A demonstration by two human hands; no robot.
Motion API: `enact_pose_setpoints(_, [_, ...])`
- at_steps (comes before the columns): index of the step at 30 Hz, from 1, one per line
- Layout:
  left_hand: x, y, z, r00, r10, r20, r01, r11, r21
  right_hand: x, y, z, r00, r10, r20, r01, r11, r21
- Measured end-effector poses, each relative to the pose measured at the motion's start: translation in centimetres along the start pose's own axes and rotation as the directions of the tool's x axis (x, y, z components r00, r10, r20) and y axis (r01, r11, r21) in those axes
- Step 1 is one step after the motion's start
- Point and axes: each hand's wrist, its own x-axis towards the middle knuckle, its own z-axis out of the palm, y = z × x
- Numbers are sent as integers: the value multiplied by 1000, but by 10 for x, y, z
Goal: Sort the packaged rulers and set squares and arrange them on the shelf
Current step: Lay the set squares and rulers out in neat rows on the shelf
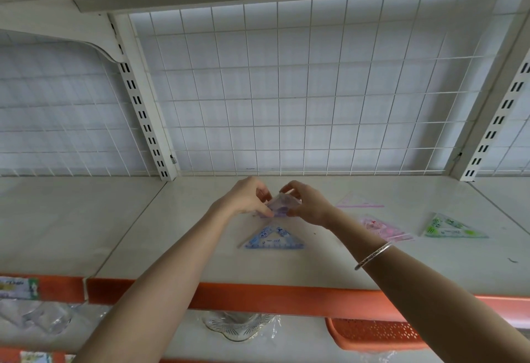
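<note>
Both the left hand (246, 197) and right hand (308, 203) pinch a purple packaged plastic set square (279, 206) between their fingertips, above the white shelf (177, 233), just beyond a blue triangular set square (274, 239).

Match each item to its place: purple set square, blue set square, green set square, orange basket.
Items:
1 purple set square
2 blue set square
3 green set square
4 orange basket

Places:
A rightmost set square on the shelf
B below the shelf
C pinched by left hand and right hand
D flat on the shelf, just nearer the camera than the hands

Pairs: 1-C, 2-D, 3-A, 4-B
</note>
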Motion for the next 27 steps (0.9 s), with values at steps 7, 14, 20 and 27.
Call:
enact_pose_setpoints(7, [1,6,9,999,41,-3,-41,990,-138,-4,-6,14,998,-8,68,2,996,86])
enact_pose_setpoints(14, [3,-3,3,996,62,-58,-77,949,-307,-8,-3,6,979,-17,-204,18,1000,5])
enact_pose_setpoints(20, [19,-10,6,990,-1,-141,-13,995,-98,-8,2,-15,949,41,-314,-38,999,13])
enact_pose_setpoints(27, [30,1,17,998,-39,47,35,995,89,-6,4,-22,874,129,-469,-79,989,126])
